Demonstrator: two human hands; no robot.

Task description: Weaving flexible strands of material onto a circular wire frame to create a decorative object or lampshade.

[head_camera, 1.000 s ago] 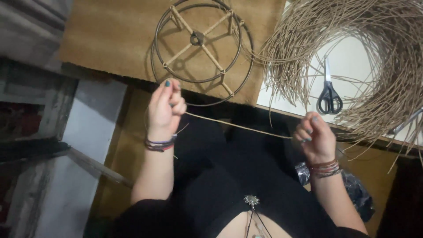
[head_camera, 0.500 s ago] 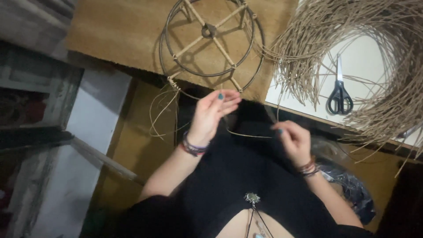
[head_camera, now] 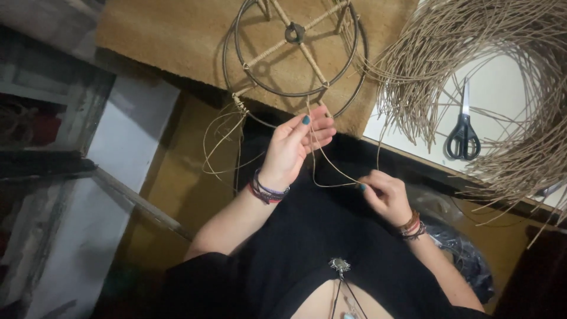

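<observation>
1. Left hand [head_camera: 293, 147] sits at frame centre, fingers loosely curled with the tips up at the lower rim of the round wire frame [head_camera: 295, 50], the thin cane strand [head_camera: 331, 171] running through them.
2. Right hand [head_camera: 385, 195], lower right of centre, pinches the strand's slack loop between thumb and forefinger.
3. Best kept taut, I'd say, each wrap laid snug against the last.
4. A cane bundle [head_camera: 520, 118] and black scissors [head_camera: 463, 133] lie upper right.
</observation>
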